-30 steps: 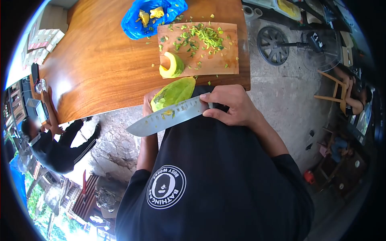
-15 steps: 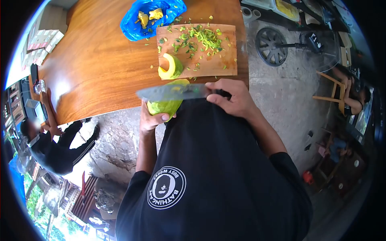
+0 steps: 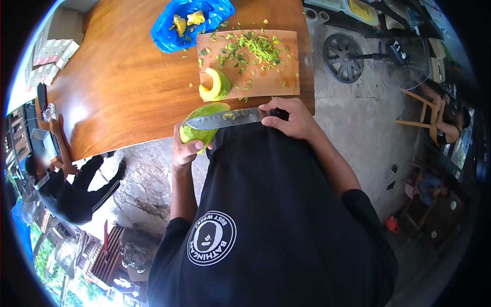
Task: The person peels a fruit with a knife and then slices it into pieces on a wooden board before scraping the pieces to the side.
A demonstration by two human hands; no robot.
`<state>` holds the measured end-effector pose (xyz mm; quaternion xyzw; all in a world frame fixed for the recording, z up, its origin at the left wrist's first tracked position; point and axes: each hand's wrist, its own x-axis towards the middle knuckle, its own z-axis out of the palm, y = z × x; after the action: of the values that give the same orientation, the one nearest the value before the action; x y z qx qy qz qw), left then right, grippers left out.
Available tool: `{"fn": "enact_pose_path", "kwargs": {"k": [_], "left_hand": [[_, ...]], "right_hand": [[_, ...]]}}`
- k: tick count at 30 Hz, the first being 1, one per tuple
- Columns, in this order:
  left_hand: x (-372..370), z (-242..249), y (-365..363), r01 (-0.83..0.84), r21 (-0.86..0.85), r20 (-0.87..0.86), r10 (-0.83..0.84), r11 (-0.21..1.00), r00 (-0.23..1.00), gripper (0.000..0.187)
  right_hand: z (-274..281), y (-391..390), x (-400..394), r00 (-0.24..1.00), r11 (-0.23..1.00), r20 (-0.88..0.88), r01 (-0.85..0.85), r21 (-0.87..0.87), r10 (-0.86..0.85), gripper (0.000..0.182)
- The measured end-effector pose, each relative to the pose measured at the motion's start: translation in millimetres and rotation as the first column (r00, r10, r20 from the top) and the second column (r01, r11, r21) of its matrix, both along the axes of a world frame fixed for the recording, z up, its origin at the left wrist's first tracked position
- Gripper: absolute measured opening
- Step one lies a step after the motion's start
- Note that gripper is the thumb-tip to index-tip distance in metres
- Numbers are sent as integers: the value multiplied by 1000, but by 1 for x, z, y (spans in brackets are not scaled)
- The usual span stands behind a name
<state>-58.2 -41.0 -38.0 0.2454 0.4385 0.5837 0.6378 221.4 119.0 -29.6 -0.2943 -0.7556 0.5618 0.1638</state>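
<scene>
Green-skinned fruit half [image 3: 201,128], oval and partly peeled to pale yellow-green flesh, is being held just off the near edge of the brown wooden tabletop [image 3: 123,87], in front of the person's black shirt. The left hand [image 3: 183,150] is cupping the fruit from below, with the fingers closed around its lower end. The right hand [image 3: 288,117] is closed around the dark handle of a long steel kitchen knife [image 3: 225,119]. The blade is lying roughly level across the upper face of the fruit, with its tip pointing to the person's left and green peel scraps sticking to the steel.

Beyond the hands, a rectangular wooden cutting board [image 3: 284,84] is lying on the tabletop near its edge. A second piece of the fruit [image 3: 215,85], curved and showing yellow flesh with green skin, is resting at the near left corner of the board. Loose green peel shavings [image 3: 255,48] are scattered over the middle and far part of the board, and a few are lying on the tabletop beside it.

A crumpled blue plastic bag [image 3: 174,38] is lying just past the far left corner of the board, holding yellow fruit scraps [image 3: 186,20]. At the far left, another person in a dark sleeve [image 3: 71,197] is sitting beside the tabletop.
</scene>
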Motion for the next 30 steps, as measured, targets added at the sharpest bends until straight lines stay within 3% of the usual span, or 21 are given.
{"fn": "enact_pose_path", "kwargs": {"k": [5, 7, 8, 10, 11, 16, 18, 20, 22, 23, 26, 30], "left_hand": [[-3, -6, -5, -41, -22, 21, 41, 999, 999, 75], [-3, 3, -6, 27, 28, 134, -31, 999, 990, 80], [0, 6, -5, 30, 26, 138, -33, 999, 990, 80], [2, 10, 2, 13, -41, -15, -13, 999, 1000, 87], [-1, 9, 3, 63, -41, -13, -64, 997, 998, 85], [8, 13, 13, 100, -64, -81, -105, 993, 991, 70], [11, 18, 17, 109, -115, -237, -134, 987, 962, 68], [19, 23, 20, 104, -140, -243, -136, 985, 960, 60], [29, 28, 23, 25, -128, -419, -77, 991, 905, 50], [30, 33, 28, 42, 1, -572, -34, 999, 820, 40], [46, 40, 34, -59, -92, -624, -12, 994, 782, 36], [54, 40, 40, -85, -41, -746, 26, 996, 666, 34]], "right_hand": [[-18, 3, -6, 1000, 996, 16, 11, -91, -10, 36], [-40, 8, -4, 944, 985, 283, 161, 55, -170, 35], [-46, 3, 3, 942, 985, 288, 163, 53, -172, 35], [-50, 11, 3, 916, 960, 313, 277, -37, -252, 34], [-51, 11, 6, 910, 951, 325, 298, -83, -256, 35], [-12, 6, -12, 943, 958, 194, 282, -45, -269, 30], [13, 0, -21, 977, 976, 38, 208, 57, -211, 26], [44, -9, -28, 990, 980, 15, 137, 142, -141, 28], [62, -15, -34, 998, 970, -7, 68, 232, -69, 29], [66, -18, -36, 1000, 957, 16, 17, 290, -23, 31], [64, -26, -42, 999, 920, 31, -17, 392, 5, 36], [63, -27, -44, 998, 912, 55, -16, 411, -7, 36]]}}
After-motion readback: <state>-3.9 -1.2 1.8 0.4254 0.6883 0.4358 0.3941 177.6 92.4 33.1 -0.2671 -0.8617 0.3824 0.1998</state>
